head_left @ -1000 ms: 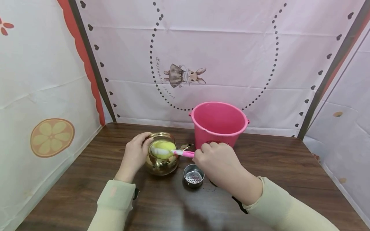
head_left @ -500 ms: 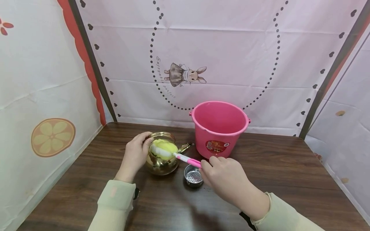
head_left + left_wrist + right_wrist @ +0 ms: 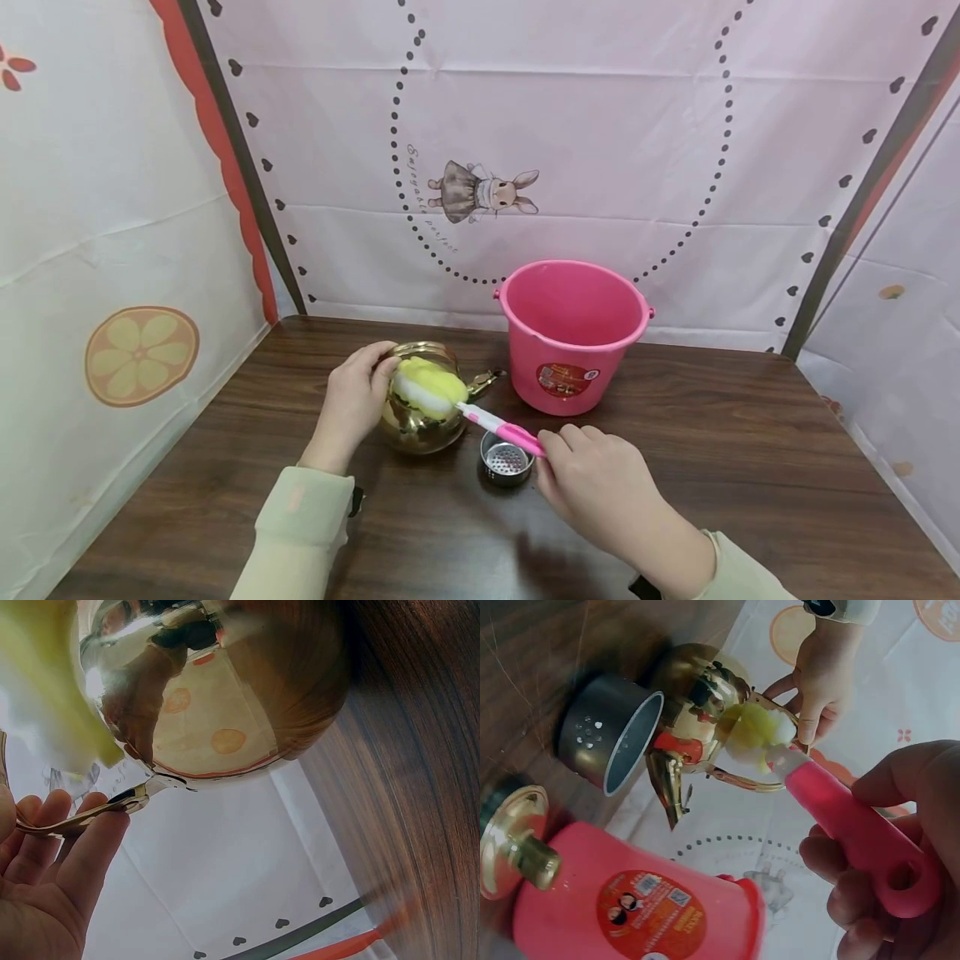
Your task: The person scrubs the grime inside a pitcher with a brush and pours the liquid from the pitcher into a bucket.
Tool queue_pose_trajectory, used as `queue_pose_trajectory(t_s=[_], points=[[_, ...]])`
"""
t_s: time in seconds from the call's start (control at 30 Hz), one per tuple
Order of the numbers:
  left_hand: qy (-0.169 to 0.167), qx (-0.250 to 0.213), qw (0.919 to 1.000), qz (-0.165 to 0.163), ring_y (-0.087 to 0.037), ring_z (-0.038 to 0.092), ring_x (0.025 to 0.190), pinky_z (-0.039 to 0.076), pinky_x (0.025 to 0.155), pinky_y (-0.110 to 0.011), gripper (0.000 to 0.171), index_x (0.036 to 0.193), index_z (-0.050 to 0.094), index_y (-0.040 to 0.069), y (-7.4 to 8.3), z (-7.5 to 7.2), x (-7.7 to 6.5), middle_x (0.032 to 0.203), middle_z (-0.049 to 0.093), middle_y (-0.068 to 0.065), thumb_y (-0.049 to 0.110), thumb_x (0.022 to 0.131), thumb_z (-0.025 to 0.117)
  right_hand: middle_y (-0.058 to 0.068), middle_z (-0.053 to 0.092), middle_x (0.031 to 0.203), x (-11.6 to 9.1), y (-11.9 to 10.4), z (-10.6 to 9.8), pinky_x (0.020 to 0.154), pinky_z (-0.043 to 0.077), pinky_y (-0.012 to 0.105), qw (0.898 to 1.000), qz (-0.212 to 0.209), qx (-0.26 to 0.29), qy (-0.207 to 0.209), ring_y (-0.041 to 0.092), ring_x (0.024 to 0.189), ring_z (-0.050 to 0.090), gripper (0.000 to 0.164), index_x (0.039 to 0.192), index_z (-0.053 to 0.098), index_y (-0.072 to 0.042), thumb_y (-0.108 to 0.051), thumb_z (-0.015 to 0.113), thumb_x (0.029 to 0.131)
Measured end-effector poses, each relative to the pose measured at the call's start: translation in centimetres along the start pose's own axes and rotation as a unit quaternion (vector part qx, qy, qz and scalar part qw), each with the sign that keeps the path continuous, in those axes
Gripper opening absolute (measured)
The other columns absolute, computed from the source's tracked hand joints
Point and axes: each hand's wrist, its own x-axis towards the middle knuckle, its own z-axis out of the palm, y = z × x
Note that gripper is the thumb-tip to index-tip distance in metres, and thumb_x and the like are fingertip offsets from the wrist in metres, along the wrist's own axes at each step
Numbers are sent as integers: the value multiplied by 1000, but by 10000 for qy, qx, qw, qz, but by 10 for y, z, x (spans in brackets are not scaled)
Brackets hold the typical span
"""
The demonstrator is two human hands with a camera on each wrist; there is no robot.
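Observation:
A shiny gold teapot (image 3: pixel 420 437) stands on the table, its spout pointing back right. My left hand (image 3: pixel 356 404) grips its arched handle (image 3: pixel 75 823), fingers curled under the metal in the left wrist view. In my right hand (image 3: pixel 600 485) is a sponge brush with a pink-and-white handle (image 3: pixel 516 434). Its yellow-and-white sponge head (image 3: pixel 429 388) overlaps the top of the pot, and in the right wrist view it shows between the pot body and the handle. The pot's mouth is hidden behind the sponge.
A small perforated steel strainer (image 3: pixel 497 473) sits right of the pot, partly under the brush handle. Behind it stands a pink bucket (image 3: pixel 551 333). A gold lid with a knob (image 3: pixel 511 838) lies near the bucket, hidden in the head view. Printed cloth walls surround the table.
My right hand has moved right and toward me, tilting the brush handle downward. The sponge head has shifted slightly right over the pot. My left hand stays on the handle.

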Motion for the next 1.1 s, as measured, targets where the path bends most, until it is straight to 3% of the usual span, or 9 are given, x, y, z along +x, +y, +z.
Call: queue_pose_trajectory(t_s=[0.2, 0.47, 0.73, 1.1], points=[[-5, -27, 10000, 0, -36, 64, 99, 53, 81, -49, 25, 114, 62, 1, 0, -1, 0, 111, 64, -20, 16, 96, 56, -3, 60, 69, -11, -1, 2, 43, 45, 27, 9988, 344, 129, -314, 14, 57, 54, 19, 85, 70, -9, -22, 71, 71], [82, -38, 9999, 66, -36, 64, 100, 53, 83, -50, 24, 113, 63, 0, -1, 1, 1, 111, 65, -21, 15, 95, 57, -3, 60, 73, -21, 1, 6, 47, 48, 28, 9943, 472, 284, -909, 14, 62, 56, 21, 86, 68, -11, -24, 75, 72], [96, -3, 9999, 90, -36, 64, 101, 53, 84, -50, 24, 112, 63, -1, -3, 3, 0, 111, 65, -21, 15, 95, 57, -6, 58, 72, -32, 6, 8, 46, 47, 28, 9835, 832, 457, -1540, 13, 65, 56, 21, 81, 64, -15, -28, 77, 73], [95, 45, 9999, 41, -36, 63, 101, 53, 84, -51, 24, 113, 63, 0, -2, 3, 1, 111, 65, -21, 15, 95, 56, -9, 51, 68, -44, 13, 8, 46, 42, 26, 9688, 1373, 510, -1999, 11, 64, 49, 24, 75, 56, -18, -28, 78, 75]])
